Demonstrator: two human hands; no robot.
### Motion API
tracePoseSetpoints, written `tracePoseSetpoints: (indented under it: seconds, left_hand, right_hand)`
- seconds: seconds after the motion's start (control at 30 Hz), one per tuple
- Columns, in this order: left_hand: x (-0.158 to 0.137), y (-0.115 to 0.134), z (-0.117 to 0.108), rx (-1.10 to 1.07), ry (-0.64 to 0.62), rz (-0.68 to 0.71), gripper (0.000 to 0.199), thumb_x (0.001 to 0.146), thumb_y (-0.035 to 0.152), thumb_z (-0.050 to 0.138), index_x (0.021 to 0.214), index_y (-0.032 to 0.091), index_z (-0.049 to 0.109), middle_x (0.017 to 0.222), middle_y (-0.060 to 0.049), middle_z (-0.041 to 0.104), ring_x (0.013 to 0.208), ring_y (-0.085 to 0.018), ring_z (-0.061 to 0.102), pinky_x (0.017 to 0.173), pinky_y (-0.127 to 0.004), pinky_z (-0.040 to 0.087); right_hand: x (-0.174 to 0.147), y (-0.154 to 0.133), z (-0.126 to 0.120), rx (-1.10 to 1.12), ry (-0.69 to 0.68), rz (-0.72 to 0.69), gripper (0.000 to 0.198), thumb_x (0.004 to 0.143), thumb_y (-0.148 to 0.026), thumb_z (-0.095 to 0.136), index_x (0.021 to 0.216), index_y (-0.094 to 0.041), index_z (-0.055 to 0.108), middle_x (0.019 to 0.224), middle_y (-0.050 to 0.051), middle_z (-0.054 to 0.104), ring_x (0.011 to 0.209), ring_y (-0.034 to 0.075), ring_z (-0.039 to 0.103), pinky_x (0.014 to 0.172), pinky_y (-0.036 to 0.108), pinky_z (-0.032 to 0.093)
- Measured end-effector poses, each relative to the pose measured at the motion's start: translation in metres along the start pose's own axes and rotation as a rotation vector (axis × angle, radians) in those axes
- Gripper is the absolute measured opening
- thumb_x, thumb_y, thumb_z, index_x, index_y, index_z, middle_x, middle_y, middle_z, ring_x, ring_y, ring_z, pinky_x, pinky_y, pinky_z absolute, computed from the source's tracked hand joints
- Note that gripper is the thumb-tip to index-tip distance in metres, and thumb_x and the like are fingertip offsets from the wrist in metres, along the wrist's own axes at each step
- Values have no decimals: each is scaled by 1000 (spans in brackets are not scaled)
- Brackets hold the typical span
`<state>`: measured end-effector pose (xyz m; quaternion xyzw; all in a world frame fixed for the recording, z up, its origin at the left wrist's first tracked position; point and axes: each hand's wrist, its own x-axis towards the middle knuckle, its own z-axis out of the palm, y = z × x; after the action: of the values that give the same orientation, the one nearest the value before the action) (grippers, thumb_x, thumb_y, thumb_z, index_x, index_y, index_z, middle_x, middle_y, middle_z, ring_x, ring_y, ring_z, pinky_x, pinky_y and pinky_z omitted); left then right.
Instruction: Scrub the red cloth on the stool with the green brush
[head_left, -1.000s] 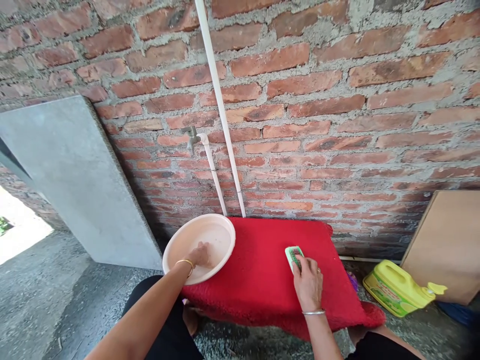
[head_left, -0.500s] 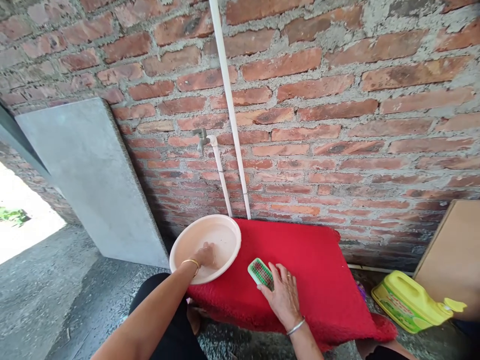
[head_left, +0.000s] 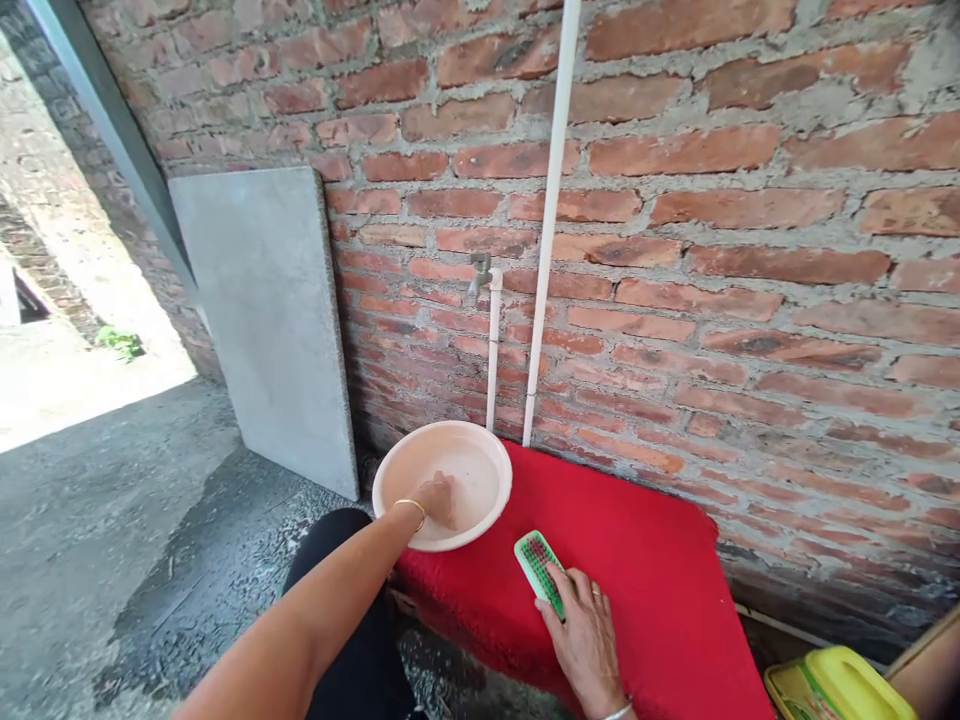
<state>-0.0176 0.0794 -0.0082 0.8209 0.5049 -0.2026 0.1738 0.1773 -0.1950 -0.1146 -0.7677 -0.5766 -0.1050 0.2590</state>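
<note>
Reaching into the pale pink basin (head_left: 491, 455), my left hand (head_left: 437, 498) is dipped in water with its fingers loosely spread. The water blurs its outline, and I see nothing held in it. A green scrub brush (head_left: 536, 560) lies bristles up on the red cloth (head_left: 630, 540). My right hand (head_left: 589, 640) grips its near end, thumb along the side and fingers over the bristles. The basin rests at the left end of the cloth, which is spread over a low surface.
Behind the basin, a tap (head_left: 480, 278) on a white pipe stands against the brick wall (head_left: 720, 270). A grey slab (head_left: 274, 320) leans at the left above wet concrete (head_left: 202, 570). A yellow jug (head_left: 832, 685) is at the lower right.
The view has turned left, so the scene sits further right. My left hand has spread its fingers in the water. My right hand's fingers have come over the brush's bristles.
</note>
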Motion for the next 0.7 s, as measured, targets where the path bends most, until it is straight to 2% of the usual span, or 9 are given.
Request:
tracePoseSetpoints:
  seconds: [0.1, 0.27, 0.47, 0.57, 0.7]
  left_hand:
    - [1, 0, -1, 13, -27, 16, 102, 60, 39, 83, 149, 15, 38, 156, -24, 33, 133, -42, 51, 110, -48, 44]
    - [2, -1, -1, -32, -28, 38, 109, 55, 42, 86, 149, 13, 39, 157, -26, 31, 133, -45, 50, 110, -50, 43]
    - [4, 0, -1, -95, -8, 37, 105, 55, 45, 87, 145, 13, 46, 157, -27, 35, 130, -46, 54, 105, -50, 47]
    - [6, 0, -1, -97, -28, 39, 106, 54, 42, 88, 146, 14, 44, 158, -25, 34, 133, -47, 50, 108, -53, 45]
    - [6, -1, -1, -97, -51, 52, 110, 52, 45, 89, 147, 14, 42, 159, -26, 30, 132, -47, 49, 108, -54, 44]
  right_hand:
    - [-1, 9, -1, 74, 36, -31, 36, 99, -55, 43, 119, -34, 66, 114, 6, 68, 98, 25, 66, 85, 40, 53]
    - [0, 11, -1, 93, 82, -59, 38, 100, -58, 40, 102, -30, 66, 107, 6, 68, 95, 24, 65, 82, 38, 51]
    - [2, 11, -2, 52, 85, -61, 40, 100, -59, 37, 103, -30, 65, 106, 6, 69, 92, 24, 65, 80, 38, 48]
    - [4, -3, -1, 54, 76, -35, 42, 101, -59, 34, 95, -30, 65, 101, 6, 68, 89, 24, 64, 79, 38, 47]
    - [17, -42, 8, 109, 16, -76, 40, 103, -49, 31, 91, -30, 64, 102, 5, 68, 93, 23, 62, 84, 38, 45]
